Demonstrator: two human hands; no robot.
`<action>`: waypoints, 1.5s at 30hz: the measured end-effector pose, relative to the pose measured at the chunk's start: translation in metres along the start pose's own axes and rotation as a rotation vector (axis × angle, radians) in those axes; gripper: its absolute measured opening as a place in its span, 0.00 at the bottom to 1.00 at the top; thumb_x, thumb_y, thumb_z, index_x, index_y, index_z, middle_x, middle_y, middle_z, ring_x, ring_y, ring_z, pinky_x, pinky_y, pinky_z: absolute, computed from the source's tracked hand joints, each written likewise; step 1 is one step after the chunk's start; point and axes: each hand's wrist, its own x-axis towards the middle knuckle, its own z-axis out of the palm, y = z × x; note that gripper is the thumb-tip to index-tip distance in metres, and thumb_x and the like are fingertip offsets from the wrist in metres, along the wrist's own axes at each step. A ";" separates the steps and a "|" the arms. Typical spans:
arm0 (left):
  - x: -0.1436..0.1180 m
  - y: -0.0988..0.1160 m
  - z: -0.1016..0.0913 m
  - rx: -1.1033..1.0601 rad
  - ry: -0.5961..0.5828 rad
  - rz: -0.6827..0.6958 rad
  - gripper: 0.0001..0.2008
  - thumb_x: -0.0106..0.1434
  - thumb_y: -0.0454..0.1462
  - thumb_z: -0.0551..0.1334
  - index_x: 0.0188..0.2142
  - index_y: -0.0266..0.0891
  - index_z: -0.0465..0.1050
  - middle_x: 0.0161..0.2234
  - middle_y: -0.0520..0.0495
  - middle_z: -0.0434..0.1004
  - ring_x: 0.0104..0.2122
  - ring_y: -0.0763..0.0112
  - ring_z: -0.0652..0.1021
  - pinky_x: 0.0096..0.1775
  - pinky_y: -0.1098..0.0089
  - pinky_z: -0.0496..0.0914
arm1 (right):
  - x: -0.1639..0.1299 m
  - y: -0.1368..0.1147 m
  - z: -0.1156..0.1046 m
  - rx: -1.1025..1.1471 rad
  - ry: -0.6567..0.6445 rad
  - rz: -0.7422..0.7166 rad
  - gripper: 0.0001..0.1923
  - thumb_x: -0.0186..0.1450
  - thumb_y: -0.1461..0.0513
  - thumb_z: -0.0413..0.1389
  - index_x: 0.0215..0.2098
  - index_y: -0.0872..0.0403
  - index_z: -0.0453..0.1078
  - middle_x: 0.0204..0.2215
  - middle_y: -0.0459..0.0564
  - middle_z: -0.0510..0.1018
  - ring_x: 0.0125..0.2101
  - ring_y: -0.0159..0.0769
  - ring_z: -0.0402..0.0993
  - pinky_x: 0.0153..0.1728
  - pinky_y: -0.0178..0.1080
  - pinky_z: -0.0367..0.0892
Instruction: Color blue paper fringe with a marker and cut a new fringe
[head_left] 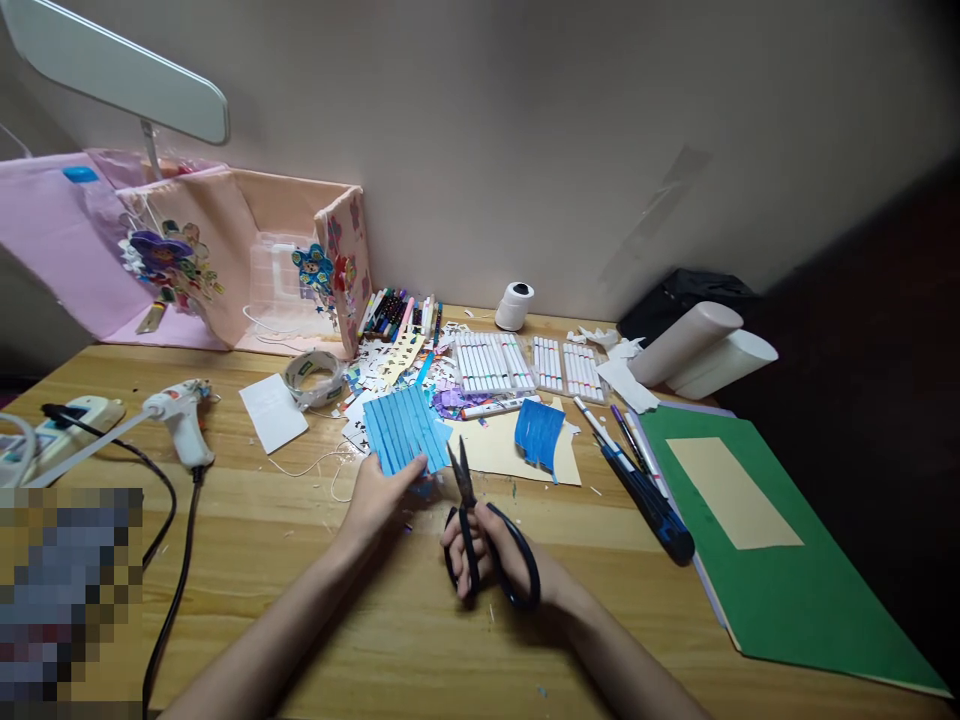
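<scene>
My left hand (388, 492) grips the lower edge of a light blue sheet of paper (405, 432) marked with darker stripes, its thumb lying on top. My right hand (495, 555) is closed around the black handles of a pair of scissors (465, 480). The blades point up and away, slightly apart, just right of the striped sheet, and I see nothing between them. Beyond the scissors a darker blue piece of paper (538, 436) with a ragged lower edge lies on a cream sheet (480, 450).
Paper scraps, marker sets (491, 362) and a thread spool (515, 306) lie at the back. A glue gun (184, 425), its cable and a tape roll (313, 378) are left. A utility knife (649, 500) and green board (810, 610) lie right. Decorated boxes (292, 215) stand back left.
</scene>
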 end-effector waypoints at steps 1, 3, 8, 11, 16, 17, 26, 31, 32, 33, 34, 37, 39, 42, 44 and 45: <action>0.000 0.000 0.000 -0.018 0.017 0.008 0.18 0.47 0.46 0.68 0.30 0.33 0.72 0.25 0.45 0.78 0.24 0.65 0.77 0.27 0.69 0.71 | -0.003 0.000 0.003 -0.027 -0.031 0.005 0.37 0.56 0.34 0.41 0.34 0.59 0.65 0.20 0.44 0.69 0.17 0.29 0.69 0.21 0.32 0.62; 0.000 0.001 0.000 -0.019 0.031 0.029 0.17 0.47 0.45 0.68 0.29 0.33 0.72 0.23 0.47 0.76 0.23 0.67 0.76 0.26 0.70 0.70 | -0.007 0.001 0.007 -0.068 -0.089 -0.004 0.37 0.57 0.34 0.40 0.34 0.59 0.66 0.18 0.43 0.66 0.17 0.29 0.68 0.21 0.32 0.62; -0.001 -0.002 0.002 0.079 -0.010 0.050 0.15 0.47 0.45 0.67 0.23 0.35 0.68 0.16 0.51 0.71 0.17 0.73 0.70 0.21 0.74 0.65 | -0.008 0.000 0.011 -0.118 -0.071 -0.046 0.36 0.59 0.36 0.39 0.33 0.59 0.67 0.17 0.42 0.64 0.17 0.28 0.67 0.20 0.31 0.60; -0.002 -0.004 0.004 0.093 -0.022 0.047 0.15 0.46 0.45 0.67 0.23 0.35 0.68 0.16 0.51 0.71 0.18 0.72 0.70 0.21 0.74 0.64 | -0.006 -0.001 0.011 -0.101 -0.055 -0.028 0.36 0.59 0.35 0.40 0.32 0.59 0.66 0.17 0.41 0.64 0.16 0.27 0.67 0.19 0.30 0.59; -0.004 -0.002 0.005 0.068 -0.021 0.052 0.15 0.45 0.45 0.68 0.24 0.35 0.69 0.18 0.50 0.72 0.19 0.71 0.72 0.24 0.72 0.65 | -0.007 -0.002 0.013 -0.097 -0.038 -0.021 0.35 0.58 0.35 0.40 0.31 0.58 0.65 0.17 0.41 0.64 0.16 0.27 0.67 0.19 0.30 0.59; -0.004 -0.002 0.005 0.070 -0.021 0.045 0.15 0.45 0.45 0.68 0.24 0.35 0.69 0.18 0.50 0.72 0.19 0.71 0.71 0.24 0.72 0.65 | -0.007 -0.001 0.014 -0.091 -0.037 -0.022 0.35 0.58 0.35 0.40 0.31 0.58 0.64 0.16 0.41 0.64 0.16 0.27 0.66 0.19 0.30 0.59; -0.002 -0.004 0.004 0.061 -0.055 -0.001 0.16 0.47 0.46 0.67 0.23 0.35 0.68 0.17 0.51 0.70 0.18 0.74 0.69 0.21 0.74 0.62 | -0.002 0.013 0.014 -0.097 -0.017 -0.067 0.34 0.57 0.34 0.40 0.28 0.56 0.60 0.15 0.39 0.62 0.12 0.25 0.64 0.14 0.28 0.58; -0.002 -0.006 0.004 0.054 -0.055 0.006 0.17 0.47 0.46 0.67 0.22 0.35 0.67 0.18 0.51 0.69 0.18 0.74 0.69 0.22 0.74 0.64 | 0.002 0.021 0.016 -0.086 0.022 -0.072 0.35 0.53 0.32 0.42 0.26 0.55 0.58 0.12 0.38 0.61 0.10 0.25 0.62 0.11 0.27 0.56; -0.002 -0.006 0.004 0.051 -0.057 0.009 0.17 0.47 0.47 0.67 0.22 0.35 0.67 0.18 0.51 0.69 0.18 0.74 0.69 0.22 0.74 0.63 | 0.003 0.022 0.017 -0.077 0.033 -0.066 0.35 0.52 0.32 0.43 0.25 0.55 0.58 0.12 0.38 0.60 0.10 0.25 0.62 0.11 0.27 0.56; -0.002 -0.005 0.004 0.048 -0.059 0.009 0.17 0.47 0.47 0.67 0.22 0.35 0.67 0.18 0.51 0.69 0.18 0.74 0.69 0.21 0.74 0.63 | 0.003 0.023 0.018 -0.069 0.040 -0.060 0.35 0.51 0.31 0.44 0.25 0.55 0.58 0.12 0.38 0.61 0.09 0.25 0.61 0.10 0.27 0.56; -0.003 -0.005 0.004 0.045 -0.063 0.007 0.17 0.47 0.47 0.67 0.22 0.35 0.67 0.17 0.51 0.69 0.17 0.75 0.68 0.21 0.74 0.62 | 0.004 0.023 0.019 -0.064 0.044 -0.057 0.35 0.51 0.31 0.44 0.25 0.55 0.58 0.12 0.38 0.61 0.09 0.25 0.61 0.10 0.27 0.56; -0.003 -0.003 0.005 0.034 -0.089 -0.023 0.18 0.48 0.48 0.67 0.24 0.35 0.68 0.17 0.51 0.70 0.17 0.75 0.68 0.20 0.74 0.62 | 0.004 0.023 0.020 -0.058 0.057 -0.062 0.35 0.51 0.31 0.44 0.26 0.55 0.58 0.12 0.37 0.61 0.09 0.24 0.61 0.10 0.27 0.56; -0.003 -0.002 0.005 0.020 -0.084 -0.035 0.19 0.47 0.49 0.68 0.26 0.34 0.70 0.20 0.49 0.73 0.19 0.72 0.71 0.22 0.73 0.65 | 0.004 0.021 0.019 -0.057 0.072 -0.068 0.35 0.51 0.31 0.43 0.26 0.55 0.58 0.12 0.37 0.61 0.09 0.24 0.61 0.11 0.27 0.56; -0.003 -0.001 0.004 0.009 -0.048 -0.002 0.21 0.45 0.49 0.69 0.29 0.33 0.72 0.25 0.45 0.76 0.25 0.67 0.75 0.26 0.72 0.68 | 0.003 0.018 0.017 -0.073 0.097 -0.077 0.35 0.52 0.31 0.43 0.26 0.55 0.58 0.12 0.37 0.60 0.09 0.25 0.61 0.11 0.27 0.55; -0.002 -0.001 0.002 -0.007 -0.059 0.021 0.20 0.46 0.49 0.68 0.29 0.33 0.73 0.27 0.45 0.77 0.26 0.66 0.76 0.28 0.72 0.69 | 0.003 0.017 0.014 -0.110 0.118 -0.085 0.35 0.52 0.32 0.42 0.26 0.55 0.58 0.13 0.37 0.60 0.10 0.25 0.62 0.11 0.27 0.54; -0.001 -0.001 0.001 -0.015 -0.069 0.029 0.20 0.47 0.49 0.68 0.28 0.33 0.72 0.27 0.45 0.76 0.27 0.67 0.75 0.28 0.72 0.68 | 0.003 0.017 0.013 -0.132 0.126 -0.089 0.35 0.53 0.32 0.42 0.27 0.55 0.58 0.13 0.38 0.60 0.10 0.25 0.62 0.11 0.27 0.54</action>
